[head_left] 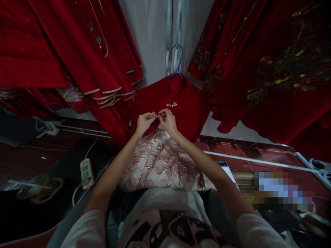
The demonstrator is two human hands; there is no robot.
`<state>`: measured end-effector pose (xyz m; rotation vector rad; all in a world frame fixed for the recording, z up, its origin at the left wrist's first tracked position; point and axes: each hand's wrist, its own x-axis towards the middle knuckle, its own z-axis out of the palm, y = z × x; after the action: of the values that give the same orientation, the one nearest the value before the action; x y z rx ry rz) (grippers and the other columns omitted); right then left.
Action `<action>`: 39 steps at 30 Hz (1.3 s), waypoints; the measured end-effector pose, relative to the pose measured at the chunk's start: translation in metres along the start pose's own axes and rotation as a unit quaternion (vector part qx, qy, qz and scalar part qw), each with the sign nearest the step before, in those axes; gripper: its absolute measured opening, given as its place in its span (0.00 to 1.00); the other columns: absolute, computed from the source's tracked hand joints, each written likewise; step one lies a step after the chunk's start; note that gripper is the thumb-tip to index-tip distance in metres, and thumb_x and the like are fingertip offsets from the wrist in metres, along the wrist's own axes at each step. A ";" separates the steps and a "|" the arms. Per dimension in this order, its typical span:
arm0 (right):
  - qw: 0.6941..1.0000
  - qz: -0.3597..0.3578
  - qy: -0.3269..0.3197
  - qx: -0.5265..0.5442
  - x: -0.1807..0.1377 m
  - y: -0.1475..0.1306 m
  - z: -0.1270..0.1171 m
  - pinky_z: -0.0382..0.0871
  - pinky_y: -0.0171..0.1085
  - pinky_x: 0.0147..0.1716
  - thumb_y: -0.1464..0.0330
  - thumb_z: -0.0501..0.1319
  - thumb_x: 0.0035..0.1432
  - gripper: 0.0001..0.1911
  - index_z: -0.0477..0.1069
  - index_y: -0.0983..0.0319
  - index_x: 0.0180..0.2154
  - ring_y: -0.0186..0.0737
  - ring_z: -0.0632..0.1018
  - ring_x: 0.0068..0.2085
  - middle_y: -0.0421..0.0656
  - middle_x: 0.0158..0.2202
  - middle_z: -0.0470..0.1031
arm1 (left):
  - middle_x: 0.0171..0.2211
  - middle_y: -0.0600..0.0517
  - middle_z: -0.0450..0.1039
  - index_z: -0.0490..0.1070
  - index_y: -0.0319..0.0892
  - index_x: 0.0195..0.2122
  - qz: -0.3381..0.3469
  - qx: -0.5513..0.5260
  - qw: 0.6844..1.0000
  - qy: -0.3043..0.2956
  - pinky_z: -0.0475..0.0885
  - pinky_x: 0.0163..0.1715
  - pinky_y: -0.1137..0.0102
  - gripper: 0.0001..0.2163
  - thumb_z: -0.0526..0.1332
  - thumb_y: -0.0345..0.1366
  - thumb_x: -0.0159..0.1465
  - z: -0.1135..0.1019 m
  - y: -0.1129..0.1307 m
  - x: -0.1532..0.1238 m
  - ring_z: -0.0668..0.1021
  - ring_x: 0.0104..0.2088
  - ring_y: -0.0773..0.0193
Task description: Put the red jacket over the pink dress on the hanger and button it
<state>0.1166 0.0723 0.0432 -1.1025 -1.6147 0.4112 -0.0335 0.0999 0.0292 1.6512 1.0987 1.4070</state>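
Observation:
In front of me hangs a red jacket [192, 106] on a purple hanger [181, 55], with a beaded clasp [172, 105] fastened across its upper chest. Just below that clasp, my left hand [145, 122] and my right hand [168, 122] meet at the front edges. The fingertips of both pinch a small pearly piece [156, 116], which looks like another beaded clasp; the fingers partly cover it. Under the jacket hem, a pale pink and gold brocade skirt [165, 162] spreads towards my lap.
Red garments with pale trim [103, 69] hang at left, and sequined red ones [279, 75] at right. A power strip [87, 173] and a plastic cup [38, 187] lie on a dark surface at left. A phone [229, 174] sits beside my right forearm. A white rail [253, 160] runs low at right.

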 end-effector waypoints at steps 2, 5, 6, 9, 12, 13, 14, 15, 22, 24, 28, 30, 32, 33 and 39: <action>0.999 0.014 -0.030 0.024 0.000 0.003 -0.007 0.73 0.36 0.41 0.70 0.56 0.60 0.06 0.69 0.62 0.39 0.35 0.77 0.38 0.45 0.40 0.75 | 0.36 0.48 0.78 0.74 0.39 0.38 0.015 0.027 1.000 -0.001 0.74 0.44 0.67 0.09 0.64 0.32 0.55 -0.001 -0.001 -0.006 0.79 0.35 0.66; 0.994 0.060 -0.074 0.062 -0.005 0.016 -0.027 0.74 0.37 0.42 0.68 0.57 0.60 0.07 0.71 0.62 0.39 0.34 0.79 0.38 0.44 0.39 0.78 | 0.39 0.48 0.74 0.70 0.40 0.41 0.050 0.109 0.991 0.061 0.74 0.44 0.68 0.10 0.59 0.28 0.58 -0.001 -0.011 -0.027 0.77 0.39 0.66; 0.991 0.077 -0.088 0.068 -0.009 0.021 -0.035 0.75 0.37 0.42 0.69 0.57 0.60 0.08 0.72 0.63 0.39 0.34 0.80 0.37 0.44 0.39 0.79 | 0.40 0.47 0.73 0.69 0.40 0.41 0.054 0.139 0.985 0.089 0.73 0.45 0.67 0.10 0.58 0.27 0.58 -0.001 -0.018 -0.036 0.76 0.40 0.65; 0.982 0.125 -0.132 0.058 -0.025 0.036 -0.059 0.76 0.37 0.37 0.71 0.55 0.59 0.10 0.74 0.64 0.38 0.35 0.80 0.34 0.46 0.36 0.80 | 0.38 0.47 0.70 0.67 0.40 0.38 0.015 0.201 0.972 0.122 0.72 0.46 0.64 0.08 0.56 0.25 0.58 -0.001 -0.042 -0.059 0.75 0.40 0.63; 0.969 0.166 -0.180 0.041 -0.047 0.045 -0.072 0.76 0.37 0.34 0.73 0.54 0.58 0.12 0.76 0.65 0.38 0.36 0.80 0.31 0.46 0.34 0.80 | 0.37 0.47 0.70 0.68 0.41 0.37 -0.030 0.221 0.972 0.079 0.72 0.45 0.64 0.08 0.55 0.24 0.57 0.000 -0.061 -0.075 0.75 0.38 0.62; 0.962 0.177 -0.202 0.039 -0.055 0.046 -0.073 0.76 0.38 0.34 0.72 0.55 0.58 0.12 0.76 0.65 0.38 0.38 0.81 0.32 0.47 0.35 0.80 | 0.38 0.47 0.70 0.68 0.41 0.38 -0.036 0.223 0.972 0.069 0.73 0.43 0.65 0.09 0.55 0.25 0.58 0.001 -0.064 -0.078 0.75 0.37 0.62; 0.956 0.184 -0.225 0.037 -0.062 0.045 -0.072 0.76 0.39 0.34 0.71 0.55 0.58 0.12 0.76 0.65 0.39 0.41 0.81 0.33 0.47 0.36 0.80 | 0.39 0.47 0.70 0.67 0.41 0.40 -0.040 0.225 0.971 0.066 0.73 0.41 0.66 0.09 0.56 0.26 0.58 0.003 -0.065 -0.080 0.76 0.36 0.63; 0.952 0.186 -0.243 0.029 -0.069 0.044 -0.070 0.76 0.40 0.35 0.69 0.56 0.59 0.12 0.76 0.64 0.41 0.44 0.82 0.35 0.47 0.36 0.80 | 0.42 0.46 0.70 0.67 0.41 0.42 -0.043 0.229 0.970 0.070 0.73 0.39 0.67 0.10 0.57 0.27 0.58 0.004 -0.065 -0.082 0.76 0.35 0.63; 0.967 0.123 -0.125 -0.184 -0.089 0.033 -0.052 0.69 0.45 0.50 0.69 0.60 0.57 0.24 0.64 0.69 0.56 0.53 0.76 0.51 0.59 0.49 0.73 | 0.49 0.42 0.70 0.61 0.41 0.56 -0.066 0.288 0.954 0.048 0.72 0.36 0.66 0.25 0.62 0.35 0.56 0.009 -0.051 -0.074 0.77 0.31 0.63; 0.967 0.109 -0.103 -0.205 -0.086 0.034 -0.049 0.67 0.46 0.53 0.70 0.58 0.58 0.26 0.61 0.72 0.57 0.52 0.73 0.54 0.61 0.53 0.69 | 0.47 0.44 0.73 0.63 0.43 0.56 -0.072 0.304 0.950 0.024 0.71 0.35 0.67 0.26 0.63 0.35 0.55 0.009 -0.052 -0.067 0.77 0.30 0.63; 0.964 0.095 -0.055 -0.244 -0.077 0.042 -0.041 0.70 0.44 0.47 0.69 0.57 0.59 0.21 0.63 0.64 0.55 0.49 0.72 0.50 0.54 0.49 0.69 | 0.39 0.47 0.76 0.70 0.42 0.45 -0.054 0.325 0.944 0.008 0.70 0.35 0.68 0.15 0.63 0.36 0.56 0.010 -0.056 -0.054 0.77 0.30 0.63; 0.960 0.088 -0.029 -0.266 -0.073 0.048 -0.039 0.71 0.41 0.40 0.68 0.56 0.60 0.16 0.66 0.61 0.51 0.47 0.73 0.46 0.50 0.45 0.70 | 0.35 0.47 0.77 0.71 0.41 0.41 -0.048 0.325 0.944 0.012 0.70 0.35 0.69 0.10 0.61 0.36 0.58 0.010 -0.054 -0.051 0.77 0.30 0.62; 0.958 0.074 -0.016 -0.278 -0.069 0.054 -0.038 0.70 0.39 0.36 0.67 0.56 0.60 0.12 0.68 0.60 0.47 0.47 0.73 0.45 0.48 0.43 0.70 | 0.31 0.48 0.77 0.72 0.42 0.38 -0.047 0.328 0.943 0.036 0.69 0.34 0.69 0.07 0.60 0.36 0.59 0.009 -0.046 -0.049 0.78 0.30 0.60; 0.959 0.067 -0.014 -0.276 -0.068 0.057 -0.038 0.70 0.38 0.36 0.66 0.56 0.61 0.11 0.69 0.60 0.45 0.46 0.73 0.44 0.48 0.42 0.71 | 0.29 0.48 0.77 0.72 0.42 0.36 -0.047 0.330 0.941 0.058 0.69 0.34 0.69 0.06 0.60 0.36 0.58 0.009 -0.039 -0.049 0.78 0.29 0.60; 0.984 0.078 0.005 -0.157 -0.067 0.069 -0.046 0.71 0.37 0.37 0.62 0.56 0.62 0.11 0.72 0.61 0.39 0.40 0.76 0.37 0.45 0.38 0.74 | 0.23 0.53 0.75 0.72 0.44 0.33 -0.035 0.271 0.948 0.164 0.68 0.31 0.71 0.05 0.62 0.38 0.57 0.025 0.007 -0.063 0.78 0.26 0.62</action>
<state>0.1874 0.0408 -0.0302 -1.4742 -1.6254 0.2558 -0.0114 0.0396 0.0066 1.7478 1.8493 1.4489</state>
